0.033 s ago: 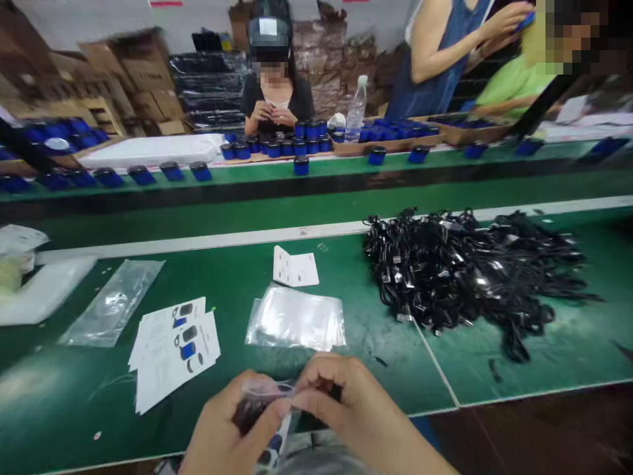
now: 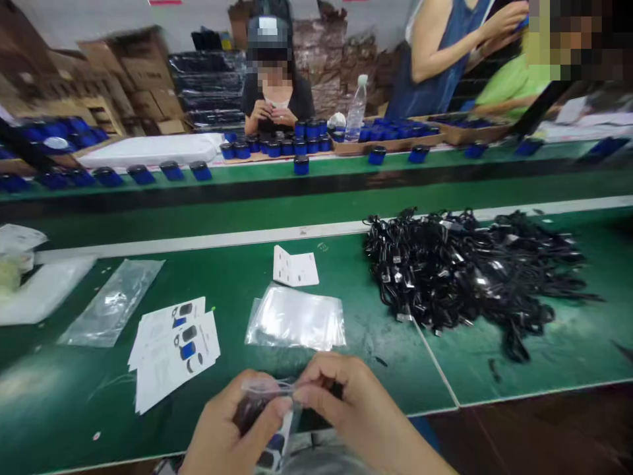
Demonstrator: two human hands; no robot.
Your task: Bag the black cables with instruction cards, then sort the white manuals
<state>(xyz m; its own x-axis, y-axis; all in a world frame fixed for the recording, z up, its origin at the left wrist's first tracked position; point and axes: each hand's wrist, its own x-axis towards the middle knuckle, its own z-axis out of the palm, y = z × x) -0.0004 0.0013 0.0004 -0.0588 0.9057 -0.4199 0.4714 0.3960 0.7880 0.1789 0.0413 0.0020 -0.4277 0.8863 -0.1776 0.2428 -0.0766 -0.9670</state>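
**Barely a shift since the earlier frame: both hands stay on the small bag**

Left hand (image 2: 230,432) and right hand (image 2: 341,396) sit almost exactly as before. The clear bag (image 2: 267,389) is between them, at the near edge of the green table (image 2: 356,376). The left thumb and fingers are clamped on its body; the right thumb and fingertip appear pinched together on the corner of its mouth.

It looks light, with thin, limp, rather slippery plastic, so the rim and upper corners seem the best hold. The printed card (image 2: 277,441) inside probably lends some stiffness.

The left thumb covers much of the contents; the dark thing (image 2: 250,414) within cannot be made out. Whether the mouth is sealed is unclear, and the lower frame cuts off both wrists.
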